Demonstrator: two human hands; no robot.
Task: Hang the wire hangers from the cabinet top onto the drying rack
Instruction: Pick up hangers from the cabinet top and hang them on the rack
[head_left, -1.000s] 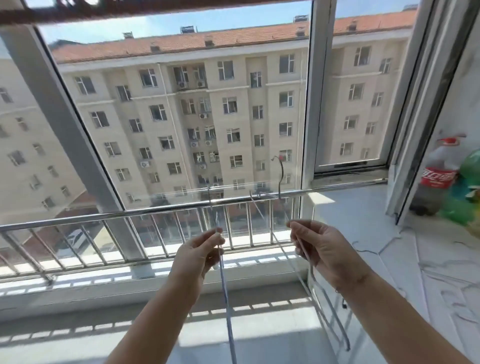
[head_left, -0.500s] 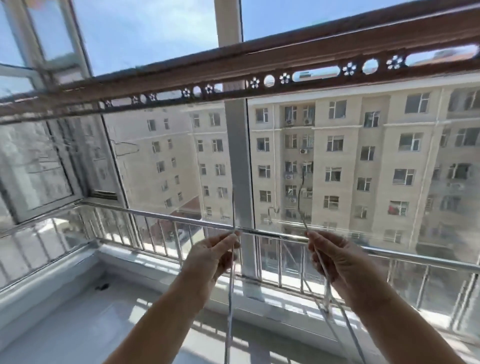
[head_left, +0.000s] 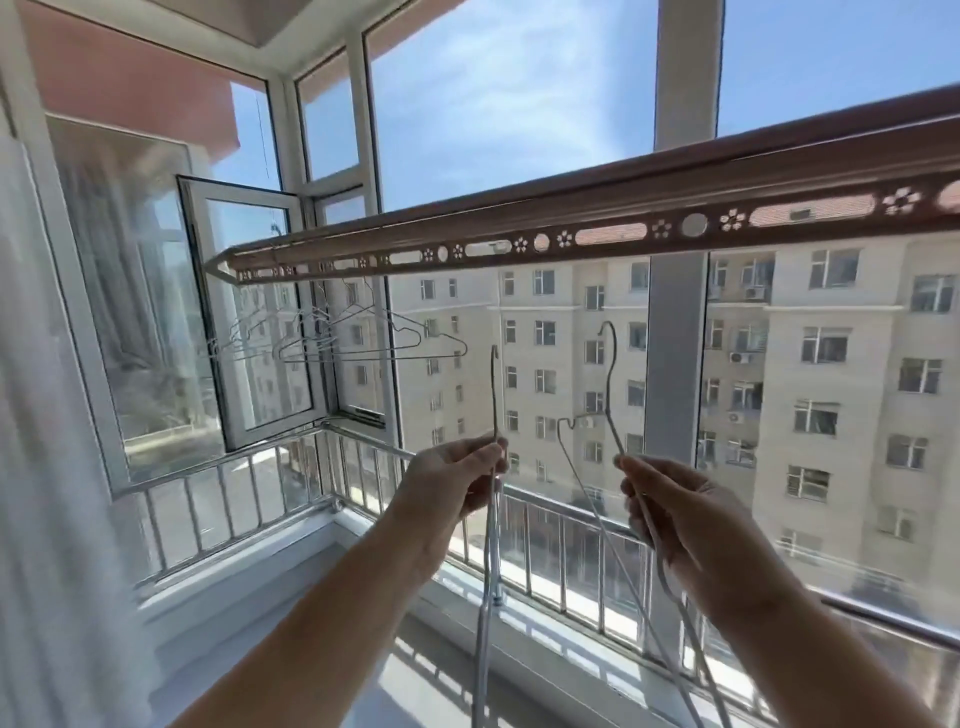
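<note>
- Fingertips (head_left: 496, 449) of left hand (head_left: 452, 483) pinched shut on neck of one wire hanger (head_left: 493, 395); hook points up, seen edge-on, body hangs straight down past the wrist and out of frame.
- Fingers (head_left: 631, 470) of right hand (head_left: 691, 519) closed around necks of a second set of hangers (head_left: 608, 384); two hooks show above the fist, one tall, one lower and just left of it. Exact count in that hand: cannot tell.
- Wires from the right hand trail down-right along the forearm, off the bottom edge.
- Both hands at about the same height, near each other but apart, both below the drying rack (head_left: 597, 228).
- Held hooks are not on the rack; clear gap between hook tips and bar.
- Rack: brown bar with punched slots and flower cutouts, running from far left up to the right edge.
- Hung hangers (head_left: 363, 338) already at the bar's far left end, bunched and overlapping, well apart from the hands.
- Behind them: open window sash (head_left: 249, 322).
- Steel railing (head_left: 234, 493) runs along the sill, behind and below both hands.
- Apartment block (head_left: 831, 389) outside the glass.
</note>
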